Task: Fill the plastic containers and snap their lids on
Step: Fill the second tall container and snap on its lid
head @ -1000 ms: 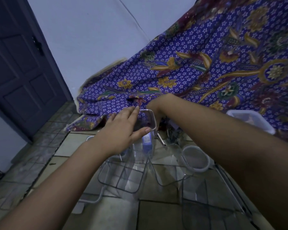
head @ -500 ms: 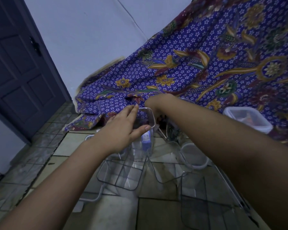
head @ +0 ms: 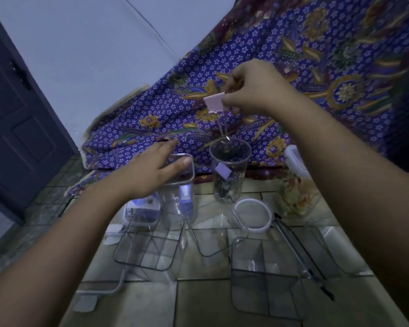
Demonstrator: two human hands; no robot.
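1. Head view, right hand (head: 250, 90): hovering raised above the round jar (head: 229, 171), fingers pinching a pale pink tag (head: 214, 102); thin threads are hanging from the tag down toward the jar's mouth.
2. Round jar: standing upright and lidless on the tiled floor (head: 210, 303), just in front of the cloth (head: 293, 79); it is holding dark contents and a second pale tag inside.
3. Left hand (head: 151, 171): lying flat over the top of the square container (head: 177, 185), fingers extended and close together, thumb resting on the rim.
4. Square container: standing upright left of the jar, showing a bluish item through its wall.
5. Empty containers (head: 149, 249): several clear square ones sitting on the floor nearer the camera.
6. Ring lid (head: 253, 215): lying flat just before the jar.
7. Filled container (head: 298, 197): standing right of the jar, partly behind the right forearm, holding pale mixed contents.
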